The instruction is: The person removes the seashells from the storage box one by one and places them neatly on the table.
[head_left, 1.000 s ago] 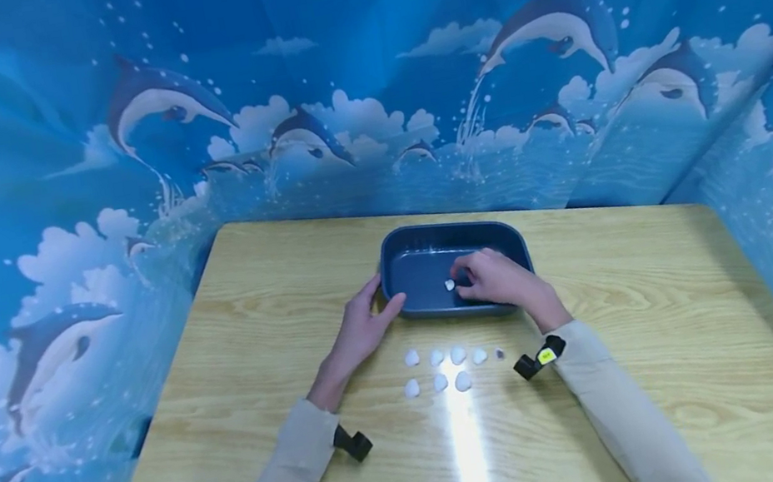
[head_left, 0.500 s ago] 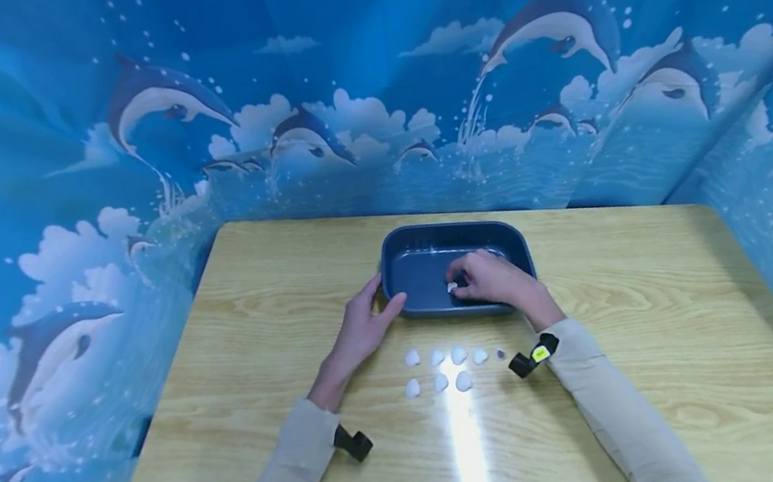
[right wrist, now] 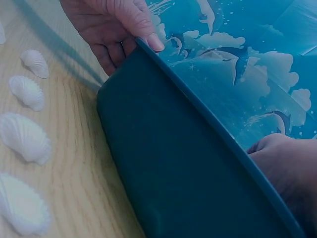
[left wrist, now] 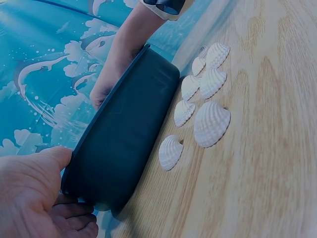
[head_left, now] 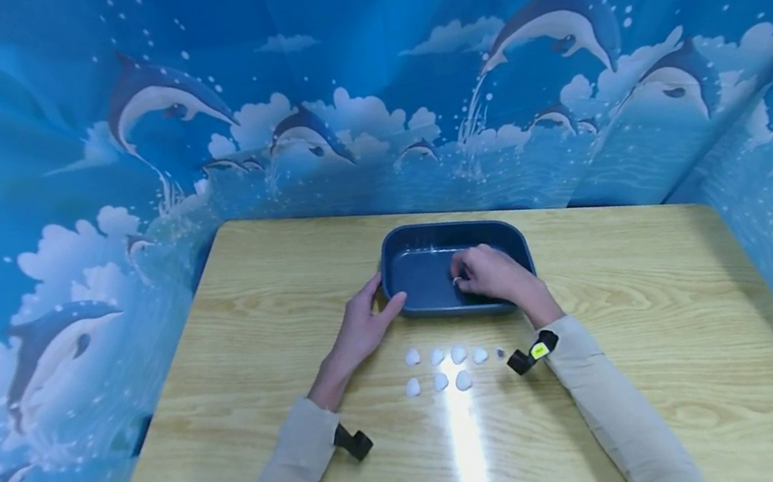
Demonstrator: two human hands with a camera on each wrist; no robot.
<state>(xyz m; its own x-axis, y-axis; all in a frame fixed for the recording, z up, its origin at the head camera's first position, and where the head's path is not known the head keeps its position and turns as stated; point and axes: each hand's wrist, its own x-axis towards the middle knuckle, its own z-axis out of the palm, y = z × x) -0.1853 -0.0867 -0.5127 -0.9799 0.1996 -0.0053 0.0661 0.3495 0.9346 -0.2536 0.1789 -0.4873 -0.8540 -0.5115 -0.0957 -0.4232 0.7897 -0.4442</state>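
A staged recording booth: dolphin-print blue curtains (head_left: 363, 93) wall in a wooden table (head_left: 273, 292) on three sides.

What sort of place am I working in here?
Probably a staged tabletop booth, not a home: a wooden table is walled on three sides by a dolphin-print curtain, and it bears only a dark blue tub and rows of white seashells.

left hand (left wrist: 34, 198) grips tub (left wrist: 124, 144) corner | shells (left wrist: 211, 123) beside tub

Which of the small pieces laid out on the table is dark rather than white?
The tiny dark piece at the right end of the back row, nearest the right hand's wrist; the shells are white.
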